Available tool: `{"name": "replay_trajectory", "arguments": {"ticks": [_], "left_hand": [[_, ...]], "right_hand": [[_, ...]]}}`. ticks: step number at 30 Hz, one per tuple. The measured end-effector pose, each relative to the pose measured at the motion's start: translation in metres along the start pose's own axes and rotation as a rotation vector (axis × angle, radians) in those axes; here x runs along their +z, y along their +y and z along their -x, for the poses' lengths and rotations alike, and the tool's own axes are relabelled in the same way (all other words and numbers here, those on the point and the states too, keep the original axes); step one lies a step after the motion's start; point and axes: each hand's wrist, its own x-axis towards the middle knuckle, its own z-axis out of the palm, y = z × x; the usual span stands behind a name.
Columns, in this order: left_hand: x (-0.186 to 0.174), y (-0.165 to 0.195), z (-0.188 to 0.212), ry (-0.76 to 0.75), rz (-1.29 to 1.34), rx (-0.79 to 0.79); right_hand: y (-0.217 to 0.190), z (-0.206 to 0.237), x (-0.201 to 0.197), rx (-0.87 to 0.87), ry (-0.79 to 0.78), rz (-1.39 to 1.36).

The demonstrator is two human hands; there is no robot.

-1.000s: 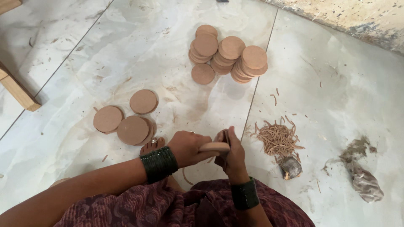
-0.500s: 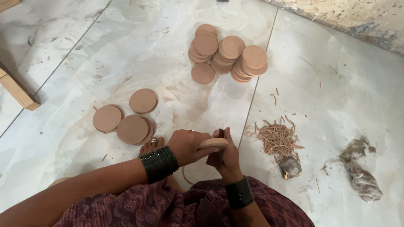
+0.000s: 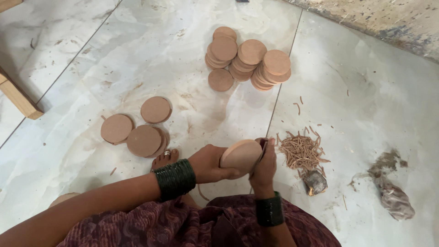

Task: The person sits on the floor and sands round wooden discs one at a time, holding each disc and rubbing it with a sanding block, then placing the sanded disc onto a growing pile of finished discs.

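Note:
My left hand (image 3: 211, 163) grips a round brown wooden disc (image 3: 241, 155), tilted with its flat face up toward me. My right hand (image 3: 264, 168) is closed around a small dark tool (image 3: 264, 143) pressed against the disc's right edge. Both wrists carry stacks of dark green bangles. A pile of thin brown shavings (image 3: 302, 151) lies on the floor just right of my hands.
Stacks of similar discs (image 3: 249, 61) sit farther away on the marble floor. Several loose discs (image 3: 141, 126) lie to the left, near my bare foot (image 3: 165, 159). A small dark lump (image 3: 315, 181) and a crumpled rag (image 3: 392, 197) lie right. A wooden leg (image 3: 18, 98) stands far left.
The disc has turned in my hands from edge-on to face-up. My right hand has shifted slightly along its rim.

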Motion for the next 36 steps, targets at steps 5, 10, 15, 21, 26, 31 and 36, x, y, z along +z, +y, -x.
{"name": "replay_trajectory", "arguments": {"ticks": [5,10,15,21,26,31,36], "left_hand": [[0.002,-0.003,-0.005,-0.061,-0.03,-0.072],[0.004,-0.009,0.003,0.078,-0.298,0.049],[0.008,-0.01,0.006,0.056,-0.479,0.155],[0.004,-0.007,0.001,0.093,-0.43,0.02],[0.001,-0.005,0.004,0.115,-0.53,0.18],[0.004,-0.002,-0.003,0.146,-0.35,0.047],[0.007,-0.007,0.001,0.113,-0.404,0.048]], "right_hand": [[-0.009,0.013,0.004,-0.34,-0.008,0.753],[-0.025,0.029,0.041,-0.584,-0.116,0.785],[-0.037,0.02,0.048,0.18,-0.062,0.302],[-0.022,0.03,0.048,-0.257,-0.021,0.505],[-0.032,0.029,0.055,-0.045,-0.018,0.302],[-0.036,0.033,0.06,-0.225,0.018,0.644],[-0.018,0.039,0.053,-0.23,-0.058,0.574]]}}
